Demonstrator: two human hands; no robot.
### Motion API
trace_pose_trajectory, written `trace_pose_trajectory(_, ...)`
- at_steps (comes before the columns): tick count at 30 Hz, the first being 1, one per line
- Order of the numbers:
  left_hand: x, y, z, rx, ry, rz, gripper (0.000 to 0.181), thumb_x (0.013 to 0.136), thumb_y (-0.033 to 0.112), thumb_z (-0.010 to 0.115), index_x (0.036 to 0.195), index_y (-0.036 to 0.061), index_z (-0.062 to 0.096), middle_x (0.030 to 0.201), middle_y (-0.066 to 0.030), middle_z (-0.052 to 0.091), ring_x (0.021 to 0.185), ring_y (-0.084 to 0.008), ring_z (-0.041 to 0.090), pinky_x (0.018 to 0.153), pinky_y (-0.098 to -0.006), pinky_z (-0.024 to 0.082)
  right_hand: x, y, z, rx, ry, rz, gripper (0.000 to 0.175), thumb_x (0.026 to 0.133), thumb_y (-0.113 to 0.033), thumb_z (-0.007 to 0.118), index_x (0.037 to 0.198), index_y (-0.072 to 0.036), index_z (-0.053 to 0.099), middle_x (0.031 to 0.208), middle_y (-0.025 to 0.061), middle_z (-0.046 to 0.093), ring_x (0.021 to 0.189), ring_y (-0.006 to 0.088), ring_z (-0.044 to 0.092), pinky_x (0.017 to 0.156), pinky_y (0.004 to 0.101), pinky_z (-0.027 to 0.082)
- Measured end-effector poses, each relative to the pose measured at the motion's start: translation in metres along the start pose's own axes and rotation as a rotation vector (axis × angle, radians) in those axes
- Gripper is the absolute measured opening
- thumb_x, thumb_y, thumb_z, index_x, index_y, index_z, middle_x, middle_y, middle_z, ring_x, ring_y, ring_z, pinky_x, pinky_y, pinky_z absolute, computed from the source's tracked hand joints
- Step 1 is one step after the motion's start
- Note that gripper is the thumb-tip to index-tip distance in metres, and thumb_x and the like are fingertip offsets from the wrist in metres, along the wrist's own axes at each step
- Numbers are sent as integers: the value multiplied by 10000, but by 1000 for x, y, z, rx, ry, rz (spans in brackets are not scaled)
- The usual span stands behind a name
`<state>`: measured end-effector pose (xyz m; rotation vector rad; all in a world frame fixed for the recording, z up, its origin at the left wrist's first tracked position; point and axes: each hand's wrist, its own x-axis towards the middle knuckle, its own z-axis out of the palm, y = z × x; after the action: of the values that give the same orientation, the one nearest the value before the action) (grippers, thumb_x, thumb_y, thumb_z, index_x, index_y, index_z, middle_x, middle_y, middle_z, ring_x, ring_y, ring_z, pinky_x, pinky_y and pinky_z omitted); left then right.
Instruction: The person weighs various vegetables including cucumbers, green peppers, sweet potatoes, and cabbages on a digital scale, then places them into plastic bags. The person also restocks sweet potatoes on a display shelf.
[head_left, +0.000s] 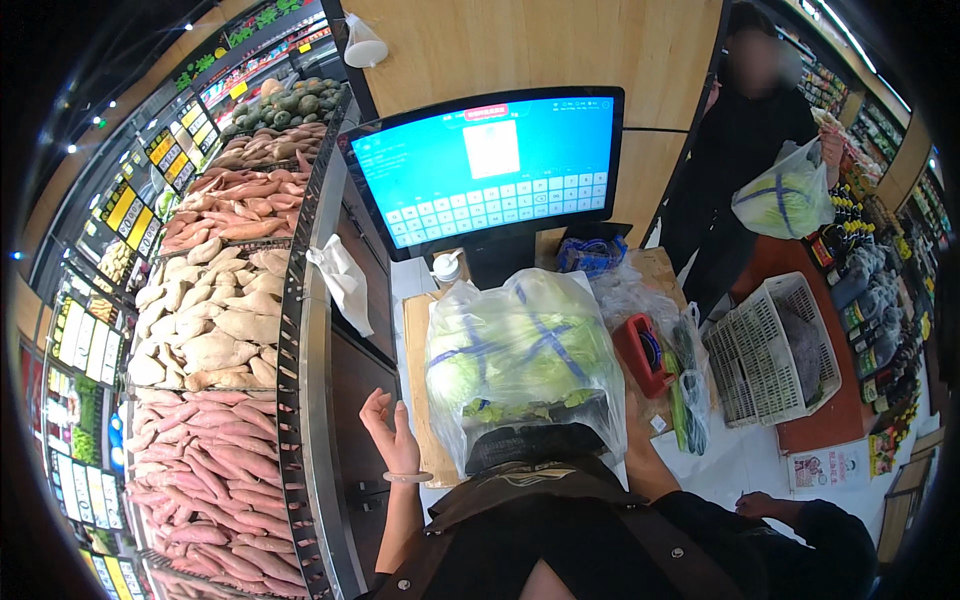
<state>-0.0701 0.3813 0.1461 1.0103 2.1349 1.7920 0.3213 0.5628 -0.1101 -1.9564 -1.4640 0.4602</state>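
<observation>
My left hand (391, 433), a bangle at its wrist, is raised beside the counter with its fingers apart and nothing in them. Just right of it, a clear plastic bag (517, 352) holds large pale-green heads of cabbage or lettuce, crossed with blue tape. Some leafy greens show near the bag's lower edge. The bag rests in front of me on a cardboard-covered counter (420, 405). My right forearm reaches up to the bag's right side, where the hand is hidden. Behind the bag stands a lit touchscreen monitor (487, 165) showing an on-screen keyboard.
On the right lie a red tape dispenser (643, 356), bagged long green vegetables (686, 390) and a white plastic crate (750, 360). A person (739, 135) holds a bagged vegetable (784, 199). Another person's hand (757, 505) shows lower right. Sweet potato bins (217, 465) line the left.
</observation>
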Motion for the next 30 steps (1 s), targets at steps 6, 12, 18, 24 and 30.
trace_pose_trajectory(6,3,1,2,-75,1,0,246,956,73,612,1187,21,549,1335,-116,527,1203,-229,513,1020,-379,400,21,-28,-46,598,-156,250,202,934,-225,714,968,-26,715,853,94,718,726,191,684,683,338,538)
trace_pose_trajectory(12,9,46,10,-350,-101,-22,211,1009,77,568,1205,-1,554,1209,-96,598,1103,-163,562,1012,-320,419,34,-162,-162,1328,-338,332,384,1038,-430,555,1187,-85,637,1005,65,699,881,200,691,806,350,550)
trace_pose_trajectory(18,18,109,31,-434,-317,82,140,1018,63,539,1118,-14,600,1201,-121,613,1113,-179,575,1031,-336,422,21,-260,-227,1340,-617,104,565,1093,-490,341,1141,3,611,1037,125,702,906,241,684,843,375,527)
trace_pose_trajectory(24,30,153,57,-325,-658,289,130,967,38,582,1073,-16,634,1146,-135,638,1091,-232,593,989,-336,436,7,-304,-238,1105,-821,-28,727,1076,-592,234,1087,21,626,1000,136,707,869,238,687,843,369,528)
trace_pose_trajectory(30,32,166,97,-362,-838,246,142,972,114,652,1054,-2,642,1141,-105,612,1065,-213,586,948,-320,449,-7,-324,-233,942,-897,-194,743,1082,-584,232,1087,36,642,959,119,711,855,200,693,847,337,537)
